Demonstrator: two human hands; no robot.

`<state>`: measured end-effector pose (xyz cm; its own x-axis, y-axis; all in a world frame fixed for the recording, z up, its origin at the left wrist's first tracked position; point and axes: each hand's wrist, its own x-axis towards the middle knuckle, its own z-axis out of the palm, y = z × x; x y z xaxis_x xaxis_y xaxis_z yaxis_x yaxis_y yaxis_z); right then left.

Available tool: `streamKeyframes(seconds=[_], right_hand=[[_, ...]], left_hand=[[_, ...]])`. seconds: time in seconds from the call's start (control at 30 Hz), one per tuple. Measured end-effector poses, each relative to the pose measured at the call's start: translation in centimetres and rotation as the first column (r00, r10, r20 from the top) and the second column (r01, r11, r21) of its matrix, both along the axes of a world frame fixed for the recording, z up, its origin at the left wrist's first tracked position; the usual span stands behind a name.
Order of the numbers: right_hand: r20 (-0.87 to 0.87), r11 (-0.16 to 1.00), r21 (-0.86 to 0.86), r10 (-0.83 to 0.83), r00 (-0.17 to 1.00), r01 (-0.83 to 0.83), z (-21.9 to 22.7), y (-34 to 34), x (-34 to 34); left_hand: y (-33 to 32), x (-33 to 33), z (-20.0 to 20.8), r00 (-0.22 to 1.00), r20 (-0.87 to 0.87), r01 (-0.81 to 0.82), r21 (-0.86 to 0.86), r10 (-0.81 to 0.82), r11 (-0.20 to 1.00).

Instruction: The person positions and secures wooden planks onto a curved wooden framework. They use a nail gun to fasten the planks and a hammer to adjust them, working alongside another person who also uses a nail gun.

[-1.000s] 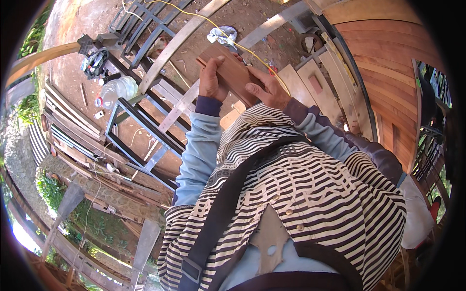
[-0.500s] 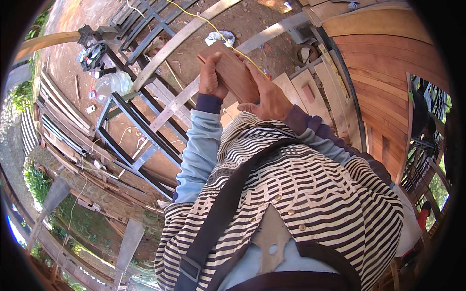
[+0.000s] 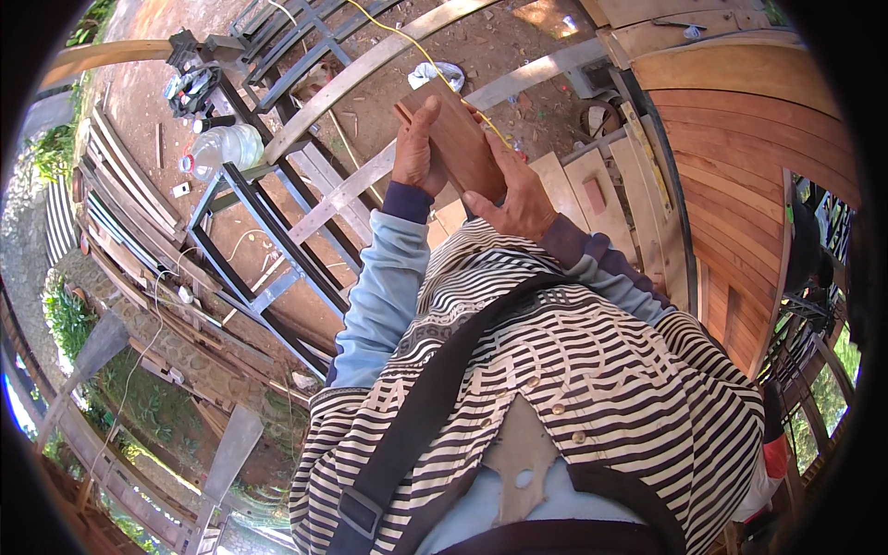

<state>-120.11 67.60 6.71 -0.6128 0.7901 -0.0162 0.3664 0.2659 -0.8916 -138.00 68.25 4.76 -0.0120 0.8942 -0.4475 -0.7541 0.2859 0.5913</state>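
Observation:
A short, smooth reddish-brown wooden board [image 3: 460, 141] is held up in front of my chest, tilted, its far end pointing up and left. A groove or gap shows along its far left end. Along the board's left edge, my left hand [image 3: 415, 153] is closed, thumb on top near the far end. My right hand [image 3: 520, 202] grips the near right side, with its thumb across the near end. The fingers under the board are hidden.
Pale planks [image 3: 592, 199] lie at the right, with a small reddish block [image 3: 594, 195] on them. Farther right is a reddish slatted wood surface [image 3: 721, 139]. A yellow cord [image 3: 407, 39] passes behind the board. Left are metal frames [image 3: 268, 242], a clear plastic jug [image 3: 227, 148] and stacked timber [image 3: 139, 194].
The surroundings have shifted slightly in view as my head moved. Both hands keep their hold on the wooden board, which now sits slightly farther right in view.

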Motion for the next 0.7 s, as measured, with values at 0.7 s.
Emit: streamKeyframes(seconds=[0.7], right_hand=[[-0.151,0.995,-0.1,-0.016,0.988,0.001,-1.9,1.6,1.0]], left_hand=[[1.8,0.5,-0.4,0.999,-0.032,0.019,-0.106,-0.022,0.994]])
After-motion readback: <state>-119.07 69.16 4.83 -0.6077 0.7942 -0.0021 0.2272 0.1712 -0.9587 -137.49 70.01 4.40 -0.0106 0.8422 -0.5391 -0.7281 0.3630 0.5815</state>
